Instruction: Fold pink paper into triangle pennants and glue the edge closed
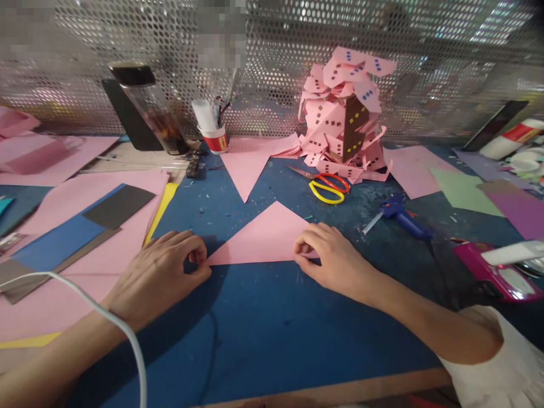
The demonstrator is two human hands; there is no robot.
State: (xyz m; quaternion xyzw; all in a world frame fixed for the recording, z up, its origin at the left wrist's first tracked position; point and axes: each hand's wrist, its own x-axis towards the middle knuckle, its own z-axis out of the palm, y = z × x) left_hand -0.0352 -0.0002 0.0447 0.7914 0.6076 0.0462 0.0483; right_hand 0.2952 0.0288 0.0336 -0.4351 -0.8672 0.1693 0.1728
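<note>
A pink paper triangle (pixel 263 238) lies on the blue work surface (pixel 255 317), its peak pointing away from me and its long edge facing me. At its left corner, my left hand (pixel 170 263) is pinched closed on the paper, thumb against fingertips. My right hand (pixel 325 255) pinches the same sheet near its right corner, with the fingers curled over the edge. Beyond it, a second pink sheet (pixel 245 164) ends in a point facing me. Scissors with red and yellow handles (pixel 326 198) rest behind my right hand.
A pile of dotted pink pieces (pixel 335 119) stands at the back. A blue glue gun (pixel 402 215) and a magenta device (pixel 497 269) lie right. A dark-lidded bottle (pixel 155 113) and a cup (pixel 213 139) stand back left. A white cable (pixel 123 326) crosses my left forearm.
</note>
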